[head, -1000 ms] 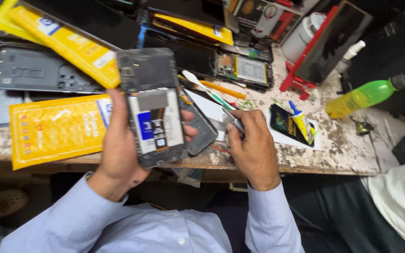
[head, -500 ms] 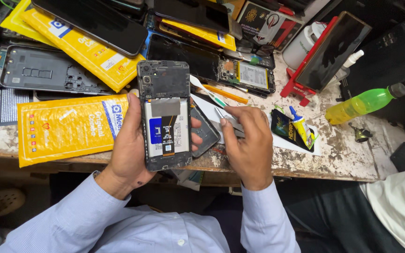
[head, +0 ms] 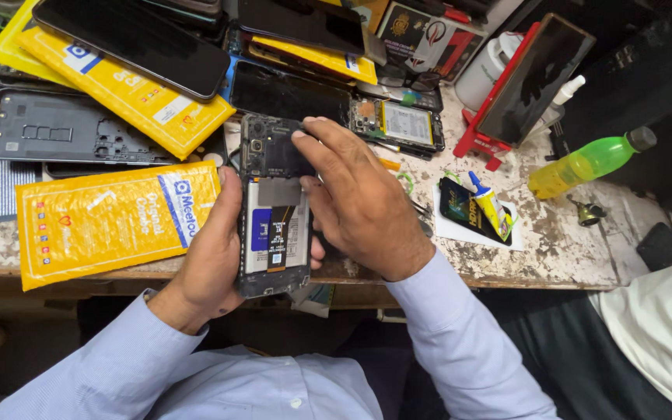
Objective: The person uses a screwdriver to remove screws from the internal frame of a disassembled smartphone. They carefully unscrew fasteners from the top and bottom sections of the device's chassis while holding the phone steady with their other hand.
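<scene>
My left hand (head: 213,250) grips an opened phone (head: 274,225) by its left edge, back cover off, with a silver battery and a dark flex strip showing. My right hand (head: 359,198) lies over the phone's right side, fingertips pressing on the dark upper part near the camera module. Whether the right hand holds a small tool under the palm cannot be seen. Both forearms wear light blue sleeves.
A worn workbench (head: 569,249) carries yellow padded pouches (head: 110,222), a grey phone frame (head: 64,136), black phone screens (head: 141,39), another opened phone (head: 402,124), a glue tube (head: 490,204), a green bottle (head: 589,163) and a red-edged stand (head: 526,82). Another person's light garment (head: 663,327) is at the right.
My right hand has moved from the bench right of the phone onto the phone's upper part. The phone sits lower and closer to me in my left hand.
</scene>
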